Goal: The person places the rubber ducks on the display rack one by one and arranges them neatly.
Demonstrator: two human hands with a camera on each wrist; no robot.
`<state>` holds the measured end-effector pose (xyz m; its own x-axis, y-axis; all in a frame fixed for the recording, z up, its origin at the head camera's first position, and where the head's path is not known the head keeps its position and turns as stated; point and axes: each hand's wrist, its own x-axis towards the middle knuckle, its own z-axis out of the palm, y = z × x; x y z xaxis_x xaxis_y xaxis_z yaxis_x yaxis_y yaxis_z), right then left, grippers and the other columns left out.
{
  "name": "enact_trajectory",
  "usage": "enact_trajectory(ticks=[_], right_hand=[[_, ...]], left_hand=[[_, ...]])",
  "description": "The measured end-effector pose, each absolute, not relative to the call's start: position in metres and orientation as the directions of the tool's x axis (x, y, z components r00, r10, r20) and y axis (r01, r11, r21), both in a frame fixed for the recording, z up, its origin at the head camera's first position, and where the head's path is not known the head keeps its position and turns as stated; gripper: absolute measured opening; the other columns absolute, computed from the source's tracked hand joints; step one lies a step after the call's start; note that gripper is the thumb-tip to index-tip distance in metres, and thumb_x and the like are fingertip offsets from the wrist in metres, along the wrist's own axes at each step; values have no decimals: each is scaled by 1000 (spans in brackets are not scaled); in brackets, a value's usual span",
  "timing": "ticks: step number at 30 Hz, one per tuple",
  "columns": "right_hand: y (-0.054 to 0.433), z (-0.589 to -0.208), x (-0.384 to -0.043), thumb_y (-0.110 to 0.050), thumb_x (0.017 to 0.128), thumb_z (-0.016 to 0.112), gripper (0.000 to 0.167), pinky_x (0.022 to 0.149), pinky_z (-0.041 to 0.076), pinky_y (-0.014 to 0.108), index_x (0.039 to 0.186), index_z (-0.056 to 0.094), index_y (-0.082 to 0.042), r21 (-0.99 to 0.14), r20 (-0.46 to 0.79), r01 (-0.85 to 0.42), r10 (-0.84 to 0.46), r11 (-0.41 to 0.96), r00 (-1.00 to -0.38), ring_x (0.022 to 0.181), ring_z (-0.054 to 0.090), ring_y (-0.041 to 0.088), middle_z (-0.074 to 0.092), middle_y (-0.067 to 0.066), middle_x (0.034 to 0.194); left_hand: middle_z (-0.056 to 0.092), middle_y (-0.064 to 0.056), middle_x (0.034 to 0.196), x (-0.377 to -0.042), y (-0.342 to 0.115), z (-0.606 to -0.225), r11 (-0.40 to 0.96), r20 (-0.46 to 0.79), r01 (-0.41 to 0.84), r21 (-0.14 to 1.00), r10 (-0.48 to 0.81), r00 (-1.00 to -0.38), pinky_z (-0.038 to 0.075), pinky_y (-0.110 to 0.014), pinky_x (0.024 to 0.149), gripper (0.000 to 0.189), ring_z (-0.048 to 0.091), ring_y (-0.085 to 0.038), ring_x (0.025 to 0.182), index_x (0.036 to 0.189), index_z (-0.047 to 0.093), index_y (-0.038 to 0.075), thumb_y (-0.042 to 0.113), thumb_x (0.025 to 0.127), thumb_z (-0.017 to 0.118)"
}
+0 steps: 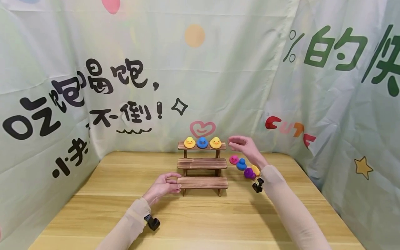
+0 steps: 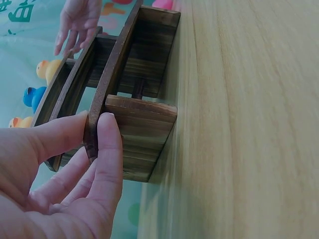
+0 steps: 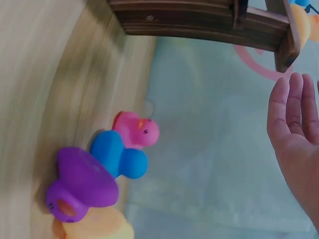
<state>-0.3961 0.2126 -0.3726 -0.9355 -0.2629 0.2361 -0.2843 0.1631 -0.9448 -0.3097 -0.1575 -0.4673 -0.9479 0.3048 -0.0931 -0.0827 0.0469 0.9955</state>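
Note:
A three-tier wooden display stand (image 1: 202, 182) stands on the table. My left hand (image 1: 162, 186) pinches the left end of its lowest step between thumb and fingers, which the left wrist view (image 2: 79, 174) shows close up. On the top step sit a yellow rubber duck (image 1: 189, 142), a blue duck (image 1: 202, 143) and another yellow duck (image 1: 216, 142), side by side. Just right of that step my right hand (image 1: 245, 147) is raised, holding nothing, its fingers extended toward the step's end in the right wrist view.
On the table right of the stand, a pink duck (image 1: 234, 159), a blue duck (image 1: 241, 164), a purple duck (image 1: 249, 173) and a yellow duck (image 1: 256, 169) lie bunched together below my right hand. A printed curtain (image 1: 156, 41) hangs behind and beside the wooden table (image 1: 125, 180).

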Motion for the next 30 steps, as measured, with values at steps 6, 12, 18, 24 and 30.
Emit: enact_trajectory(ticks=[6,12,18,24,30], right_hand=[[218,-381,-400,-19,94,67,42,89,60,30,129,57,3,-944,209,-264,-263,196,-942,95,66,7,65,17,124],[225,-394,-411,-12,93,68,41,99,56,39,130,57,4,-948,178,-236,-260,212,-949,98,66,10,68,5,116],[233,-411,-419,-17,94,68,42,107,48,49,131,58,0,-918,120,-204,-253,341,-960,112,62,27,61,20,130],[237,-425,-424,-13,95,64,39,108,46,54,131,59,1,-855,72,-177,-228,487,-971,124,53,39,55,25,137],[238,-436,-431,-7,93,65,39,113,37,56,130,59,3,-813,50,-175,-233,555,-971,134,40,45,53,26,139]], left_hand=[[65,-10,91,-309,-158,-466,48,-98,-87,995,303,-948,63,-41,84,51,69,-20,77,132,48,-8,-8,84,68],[64,-10,91,-310,-158,-468,40,-86,-78,996,307,-948,63,-41,84,51,69,-20,77,132,48,-8,-9,85,68],[65,-10,91,-310,-159,-470,41,-88,-79,996,308,-947,63,-41,84,49,70,-22,80,131,49,-7,-8,85,68],[64,-10,91,-309,-157,-471,33,-91,-85,996,298,-950,63,-41,84,50,70,-21,79,131,49,-6,-9,85,68],[65,-10,91,-309,-158,-470,35,-90,-84,996,295,-951,63,-41,83,49,70,-21,79,131,50,-6,-9,85,67]])
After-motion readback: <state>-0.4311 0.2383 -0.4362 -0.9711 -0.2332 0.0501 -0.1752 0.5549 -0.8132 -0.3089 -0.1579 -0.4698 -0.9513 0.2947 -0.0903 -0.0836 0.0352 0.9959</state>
